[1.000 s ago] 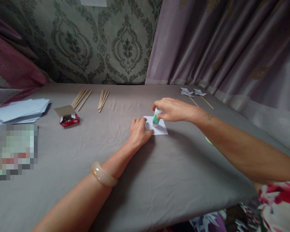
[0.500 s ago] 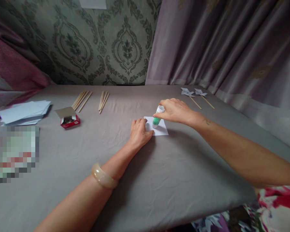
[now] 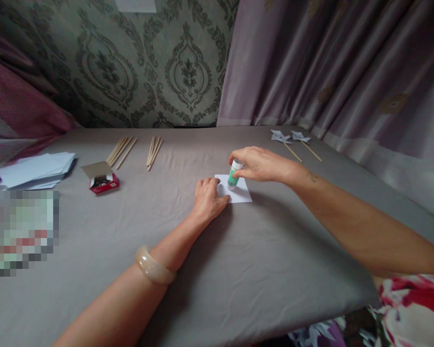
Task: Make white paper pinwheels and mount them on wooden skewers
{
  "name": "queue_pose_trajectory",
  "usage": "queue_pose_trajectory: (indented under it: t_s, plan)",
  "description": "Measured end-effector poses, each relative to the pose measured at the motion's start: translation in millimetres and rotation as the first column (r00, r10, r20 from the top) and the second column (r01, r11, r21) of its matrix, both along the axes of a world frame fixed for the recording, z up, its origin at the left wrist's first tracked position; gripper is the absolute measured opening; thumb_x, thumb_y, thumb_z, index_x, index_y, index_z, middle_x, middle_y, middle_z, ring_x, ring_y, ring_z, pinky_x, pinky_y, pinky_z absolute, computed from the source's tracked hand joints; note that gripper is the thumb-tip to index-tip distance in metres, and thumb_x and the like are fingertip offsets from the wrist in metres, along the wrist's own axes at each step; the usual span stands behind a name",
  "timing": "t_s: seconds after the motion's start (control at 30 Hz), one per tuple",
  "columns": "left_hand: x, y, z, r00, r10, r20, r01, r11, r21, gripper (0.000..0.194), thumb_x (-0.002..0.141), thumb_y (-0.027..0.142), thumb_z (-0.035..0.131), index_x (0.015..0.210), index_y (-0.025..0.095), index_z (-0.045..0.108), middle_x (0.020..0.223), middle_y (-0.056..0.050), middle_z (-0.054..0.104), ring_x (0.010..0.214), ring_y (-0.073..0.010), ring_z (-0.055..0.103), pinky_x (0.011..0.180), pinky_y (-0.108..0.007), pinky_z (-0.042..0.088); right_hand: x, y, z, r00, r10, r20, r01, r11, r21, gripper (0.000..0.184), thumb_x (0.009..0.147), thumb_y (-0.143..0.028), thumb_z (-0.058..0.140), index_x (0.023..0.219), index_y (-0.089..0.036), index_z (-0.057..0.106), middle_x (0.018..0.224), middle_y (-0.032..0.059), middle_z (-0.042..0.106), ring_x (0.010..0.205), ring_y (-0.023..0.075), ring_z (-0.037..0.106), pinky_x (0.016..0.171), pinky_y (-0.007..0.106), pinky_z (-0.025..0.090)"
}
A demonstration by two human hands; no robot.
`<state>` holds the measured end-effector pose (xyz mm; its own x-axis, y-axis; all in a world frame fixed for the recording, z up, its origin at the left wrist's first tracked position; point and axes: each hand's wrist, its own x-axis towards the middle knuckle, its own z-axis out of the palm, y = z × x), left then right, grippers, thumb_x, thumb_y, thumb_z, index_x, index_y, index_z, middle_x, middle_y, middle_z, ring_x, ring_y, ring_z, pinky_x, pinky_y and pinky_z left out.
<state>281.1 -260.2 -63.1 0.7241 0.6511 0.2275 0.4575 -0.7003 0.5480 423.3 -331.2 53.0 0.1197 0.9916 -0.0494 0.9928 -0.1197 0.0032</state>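
Observation:
A small white sheet of paper (image 3: 243, 193) lies flat on the grey tablecloth in front of me. My left hand (image 3: 209, 196) rests on its left edge, thumb and fingers spread apart, holding nothing. With my right hand (image 3: 258, 164) I grip a green and white glue stick (image 3: 233, 177) between thumb and fingers. The stick stands slightly tilted over the middle of the sheet, its lower end at the paper; whether it presses on it I cannot tell.
Paper pinwheels on sticks (image 3: 287, 144) lie at the back right. Toward the back left are wooden sticks (image 3: 121, 152), more sticks (image 3: 154, 153) and an open red box (image 3: 104, 184). A stack of white paper (image 3: 36, 169) and a blurred-out packet (image 3: 23, 231) sit at far left.
My right fingers have curled further over the top of the glue stick, which has shifted slightly on the paper. My left hand stays in place on the sheet.

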Motion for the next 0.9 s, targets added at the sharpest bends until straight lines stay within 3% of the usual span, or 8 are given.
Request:
queue_pose_trajectory:
  t_s: [0.23,0.6,0.9]
  plan:
    - [0.2,1.4,-2.6,1.000,-0.006,0.005,0.006,1.000,-0.005,0.039,0.072,0.030,0.065,0.108,0.015,0.058,0.112,-0.010,0.060,0.108,-0.0264,0.048,0.095,-0.038,0.039,-9.7,-3.3,-2.6,0.973,-0.194,0.122,0.188,0.981,0.054,0.043,0.082,-0.053,0.056,0.103,-0.017,0.066,0.096,0.0138,0.070,0.091,0.0273,0.063,0.071,0.031,0.043]
    - [-0.4,0.7,0.3,1.000,-0.004,0.006,0.004,1.000,-0.019,0.040,0.072,0.029,0.066,0.108,0.015,0.058,0.112,-0.010,0.061,0.109,-0.0262,0.048,0.095,-0.037,0.039,8.2,0.4,7.7,0.998,0.057,-0.040,-0.060,0.996,-0.066,0.032,0.082,-0.034,0.062,0.110,-0.018,0.064,0.104,0.0077,0.068,0.093,0.0201,0.060,0.075,0.026,0.040]
    - [-0.8,1.0,3.6,1.000,-0.011,-0.025,0.011,1.000,-0.026,0.039,0.072,0.029,0.064,0.108,0.015,0.059,0.112,-0.010,0.061,0.109,-0.0257,0.048,0.095,-0.037,0.039,-4.9,6.7,10.4,0.990,-0.093,0.107,0.100,0.993,-0.063,0.045,0.081,-0.053,0.055,0.101,-0.015,0.069,0.098,0.0147,0.069,0.089,0.0259,0.063,0.069,0.030,0.043]
